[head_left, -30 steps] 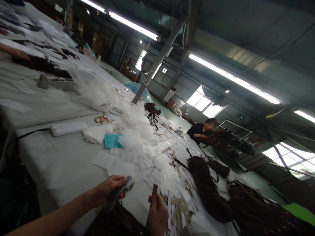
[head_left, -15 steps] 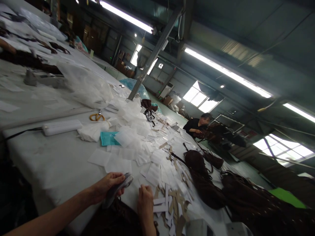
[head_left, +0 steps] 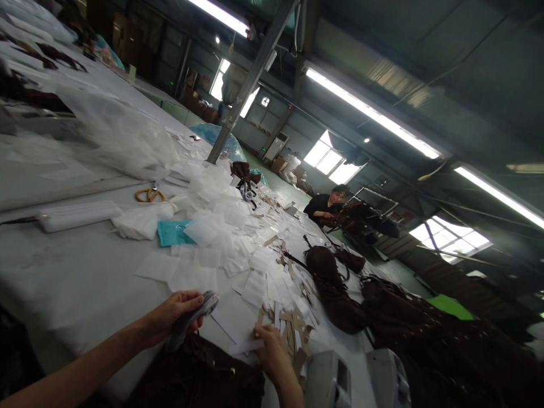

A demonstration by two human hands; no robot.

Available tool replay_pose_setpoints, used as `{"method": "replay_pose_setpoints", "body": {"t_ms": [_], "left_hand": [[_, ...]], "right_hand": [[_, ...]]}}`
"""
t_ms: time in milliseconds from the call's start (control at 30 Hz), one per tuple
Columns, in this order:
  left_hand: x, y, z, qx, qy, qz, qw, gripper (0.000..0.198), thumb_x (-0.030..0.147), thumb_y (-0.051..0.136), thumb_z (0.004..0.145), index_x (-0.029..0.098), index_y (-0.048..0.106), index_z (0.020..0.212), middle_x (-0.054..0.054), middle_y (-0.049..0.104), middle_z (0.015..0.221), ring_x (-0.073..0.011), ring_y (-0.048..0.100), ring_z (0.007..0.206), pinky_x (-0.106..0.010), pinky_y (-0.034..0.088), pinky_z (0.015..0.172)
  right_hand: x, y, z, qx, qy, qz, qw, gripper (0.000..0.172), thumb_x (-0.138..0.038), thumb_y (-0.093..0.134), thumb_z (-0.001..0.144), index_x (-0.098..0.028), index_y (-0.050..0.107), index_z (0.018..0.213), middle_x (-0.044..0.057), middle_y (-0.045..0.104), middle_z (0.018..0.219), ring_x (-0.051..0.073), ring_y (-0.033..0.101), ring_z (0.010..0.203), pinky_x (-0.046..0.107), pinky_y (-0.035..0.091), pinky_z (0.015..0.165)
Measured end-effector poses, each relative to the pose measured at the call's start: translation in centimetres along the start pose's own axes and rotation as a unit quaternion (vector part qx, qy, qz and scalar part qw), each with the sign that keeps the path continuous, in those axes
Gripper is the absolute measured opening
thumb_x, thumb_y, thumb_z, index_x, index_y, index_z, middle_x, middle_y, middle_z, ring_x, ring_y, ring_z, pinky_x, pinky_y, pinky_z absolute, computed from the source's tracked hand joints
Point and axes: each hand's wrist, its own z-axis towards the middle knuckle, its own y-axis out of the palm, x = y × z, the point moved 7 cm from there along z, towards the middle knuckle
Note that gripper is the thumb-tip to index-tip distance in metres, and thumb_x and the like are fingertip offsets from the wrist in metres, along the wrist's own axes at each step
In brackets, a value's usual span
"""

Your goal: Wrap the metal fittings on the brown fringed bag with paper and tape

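Observation:
My left hand [head_left: 185, 311] is closed around a grey strap-like bundle [head_left: 207, 303] that looks wrapped in thin clear film. Below it lies a dark brown leather bag [head_left: 204, 371] with small metal fittings, partly cut off by the lower edge. To the right, my right hand [head_left: 274, 351] has its fingers pinched at the edge of the scattered strips. A white paper strip [head_left: 244, 346] reaches to these fingers and seems held in them. Tan and white card strips [head_left: 293, 328] lie just beyond that hand.
White sheets [head_left: 221, 226] spread over the table [head_left: 85, 283], with a teal packet [head_left: 173, 233], orange-handled scissors [head_left: 149, 195] and a white padded bar [head_left: 80, 216]. Brown bags [head_left: 327, 283] and grey machine-like boxes [head_left: 329, 377] stand right. A person [head_left: 325, 207] handles brown material across the table.
My right hand has shifted right and turned to the strips, and a white strip now shows at its fingers. My left hand still grips the grey bundle. The view has swung slightly right.

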Motion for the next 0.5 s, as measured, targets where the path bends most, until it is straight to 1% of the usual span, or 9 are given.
{"method": "replay_pose_setpoints", "body": {"t_ms": [67,167,200,267,300,367,433,500], "left_hand": [[-0.1,0.2,0.1,-0.001,0.003,0.0,1.0,0.038,0.05,0.067,0.081,0.013,0.061,0.082,-0.005,0.066,0.063,-0.0091,0.054,0.047,-0.016,0.034,0.041],[0.1,0.5,0.0,-0.002,0.011,0.003,1.0,0.038,0.05,0.065,0.082,0.012,0.061,0.082,-0.005,0.066,0.061,-0.0085,0.054,0.045,-0.015,0.033,0.04],[0.2,0.5,0.0,-0.001,0.013,0.005,1.0,0.038,0.05,0.065,0.082,0.012,0.061,0.082,-0.005,0.066,0.061,-0.0085,0.054,0.045,-0.015,0.033,0.04],[0.3,0.6,-0.2,0.002,0.016,0.01,1.0,0.039,0.051,0.065,0.082,0.012,0.061,0.082,-0.005,0.067,0.061,-0.009,0.055,0.045,-0.015,0.034,0.041],[0.4,0.7,-0.2,0.002,0.017,0.014,1.0,0.039,0.051,0.065,0.082,0.012,0.061,0.081,-0.005,0.067,0.061,-0.0091,0.055,0.045,-0.015,0.034,0.041],[0.5,0.7,-0.3,0.003,0.019,0.021,1.0,0.039,0.051,0.065,0.082,0.012,0.061,0.081,-0.005,0.066,0.061,-0.0091,0.055,0.045,-0.015,0.034,0.041],[0.5,0.7,-0.3,0.006,0.022,0.026,0.999,0.04,0.052,0.065,0.082,0.012,0.061,0.081,-0.005,0.066,0.06,-0.0092,0.055,0.045,-0.015,0.033,0.04],[0.6,0.8,-0.2,0.008,0.023,0.026,0.999,0.041,0.053,0.066,0.08,0.012,0.062,0.081,-0.005,0.066,0.06,-0.0095,0.055,0.045,-0.016,0.033,0.041]], "right_hand": [[0.3,0.3,-0.6,-0.013,-0.003,-0.013,1.0,0.045,0.001,0.053,0.058,-0.028,0.075,0.085,0.002,0.069,0.09,0.022,0.062,0.09,0.029,0.042,0.08],[0.3,0.8,-0.8,-0.002,-0.009,-0.007,1.0,0.025,-0.012,0.054,0.071,-0.027,0.074,0.076,0.003,0.069,0.084,0.022,0.062,0.086,0.031,0.041,0.08],[0.2,0.9,-0.8,0.008,-0.011,0.003,1.0,0.023,-0.016,0.053,0.075,-0.026,0.073,0.073,0.004,0.069,0.083,0.021,0.062,0.084,0.031,0.041,0.08],[0.3,0.7,-0.7,0.033,-0.008,0.029,0.999,0.027,-0.023,0.047,0.082,-0.023,0.072,0.073,0.006,0.068,0.079,0.021,0.063,0.079,0.031,0.043,0.076],[0.3,0.5,-0.7,0.049,-0.002,0.044,0.998,0.03,-0.026,0.043,0.084,-0.022,0.072,0.077,0.006,0.068,0.077,0.021,0.062,0.075,0.031,0.044,0.074],[0.1,-0.1,-0.8,0.078,0.013,0.075,0.994,0.036,-0.031,0.037,0.088,-0.018,0.07,0.091,0.007,0.066,0.072,0.02,0.062,0.068,0.03,0.045,0.067],[-0.9,-0.5,-1.0,0.091,0.022,0.106,0.99,0.039,-0.036,0.036,0.09,-0.016,0.066,0.105,0.005,0.066,0.07,0.019,0.061,0.062,0.029,0.046,0.061],[-2.6,-0.3,-1.4,0.079,0.032,0.153,0.985,0.039,-0.043,0.04,0.09,-0.016,0.065,0.105,0.003,0.065,0.068,0.018,0.059,0.058,0.026,0.045,0.056]]}}
